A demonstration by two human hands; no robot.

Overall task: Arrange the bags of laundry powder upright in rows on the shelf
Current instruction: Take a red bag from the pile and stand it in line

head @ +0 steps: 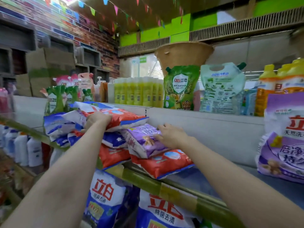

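A messy pile of laundry powder bags lies flat on the shelf [271, 180]. My left hand [97, 120] grips the front edge of the top red, white and blue bag [125, 116]. My right hand [171, 135] holds the far end of a purple bag [141, 142] lying on a red bag [166, 163]. More blue and red bags [113, 154] are stacked beneath. At the right edge a purple bag [286, 139] stands upright against the shelf's white back panel.
Green refill pouches [180, 88], yellow bottles [139, 91] and orange jugs [269, 89] line the top tier behind the panel. Blue powder bags [105, 196] stand on the shelf below. White bottles [28, 148] fill the shelves at the left. The shelf edge [164, 186] runs diagonally.
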